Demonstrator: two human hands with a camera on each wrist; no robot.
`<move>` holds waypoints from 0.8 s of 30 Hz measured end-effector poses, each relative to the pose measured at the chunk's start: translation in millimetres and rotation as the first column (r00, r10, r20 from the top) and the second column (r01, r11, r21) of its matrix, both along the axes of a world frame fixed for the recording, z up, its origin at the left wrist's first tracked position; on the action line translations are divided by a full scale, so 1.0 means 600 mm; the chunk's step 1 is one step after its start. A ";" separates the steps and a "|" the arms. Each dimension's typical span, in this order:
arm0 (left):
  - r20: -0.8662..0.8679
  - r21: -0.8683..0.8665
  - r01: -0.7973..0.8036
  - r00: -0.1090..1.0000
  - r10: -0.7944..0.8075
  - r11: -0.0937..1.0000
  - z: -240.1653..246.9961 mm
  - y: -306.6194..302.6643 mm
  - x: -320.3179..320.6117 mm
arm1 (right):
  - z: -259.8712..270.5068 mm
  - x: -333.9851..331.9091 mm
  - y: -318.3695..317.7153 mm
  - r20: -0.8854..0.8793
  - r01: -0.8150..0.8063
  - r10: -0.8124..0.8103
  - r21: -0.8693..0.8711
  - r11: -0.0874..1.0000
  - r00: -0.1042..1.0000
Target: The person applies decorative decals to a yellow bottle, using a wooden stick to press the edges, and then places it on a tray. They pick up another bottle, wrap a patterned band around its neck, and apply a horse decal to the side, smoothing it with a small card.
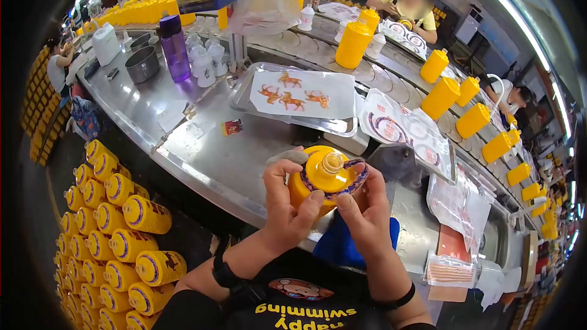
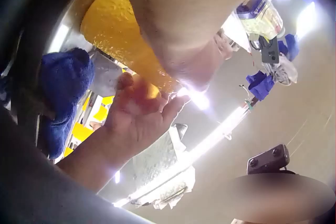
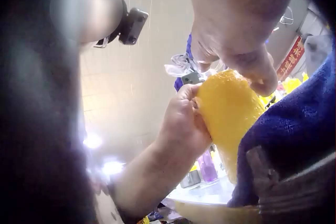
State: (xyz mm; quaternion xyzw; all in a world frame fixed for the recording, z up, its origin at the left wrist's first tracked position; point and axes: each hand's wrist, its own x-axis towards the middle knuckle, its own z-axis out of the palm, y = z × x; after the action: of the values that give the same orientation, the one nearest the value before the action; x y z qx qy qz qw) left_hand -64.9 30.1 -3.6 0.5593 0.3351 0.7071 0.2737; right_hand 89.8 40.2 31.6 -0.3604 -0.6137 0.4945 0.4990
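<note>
A glossy yellow bottle point(image 1: 318, 168) with a clear-looking neck is held upright between both hands. Round its shoulder runs a dark patterned decal strip point(image 1: 333, 195), which stands off the bottle on the right side. My left hand point(image 1: 290, 205) grips the bottle's left side, thumb on the strip at the front; a grey piece point(image 1: 292, 156) lies at its fingers. My right hand point(image 1: 368, 215) holds the other side, thumb on the strip and fingertips at its raised part. In the right wrist view, the yellow bottle point(image 3: 228, 108) sits between both hands, beside a blue cloth point(image 3: 289, 124).
Many decorated yellow bottles point(image 1: 110, 220) are stacked at the left. On the metal table point(image 1: 214, 159) stand a tray of animal decals point(image 1: 293, 95), curved decal sheets point(image 1: 397, 122), a purple bottle point(image 1: 175, 49) and a metal pot point(image 1: 142, 64). Yellow bottles line a conveyor; people sit beyond.
</note>
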 end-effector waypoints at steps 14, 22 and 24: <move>0.044 -0.015 0.025 0.999 -0.024 1.000 -0.005 0.002 0.000 | 0.003 0.015 0.034 -0.172 -0.145 0.132 -0.061 0.988 0.976; 0.024 -0.025 0.031 0.999 -0.030 0.999 -0.001 0.001 -0.002 | 0.010 0.023 0.036 -0.021 -0.188 0.188 -0.045 0.981 0.982; 0.009 -0.022 0.015 1.000 -0.015 1.000 0.003 0.000 -0.002 | 0.013 0.022 0.036 -0.030 -0.189 0.187 -0.066 0.980 0.982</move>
State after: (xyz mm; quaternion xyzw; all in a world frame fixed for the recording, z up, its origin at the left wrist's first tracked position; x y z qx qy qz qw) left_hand -66.1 30.3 -1.6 0.5553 0.3376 0.7039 0.2867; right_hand 103.0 62.0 39.6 -0.3118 -0.6216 0.5645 0.4447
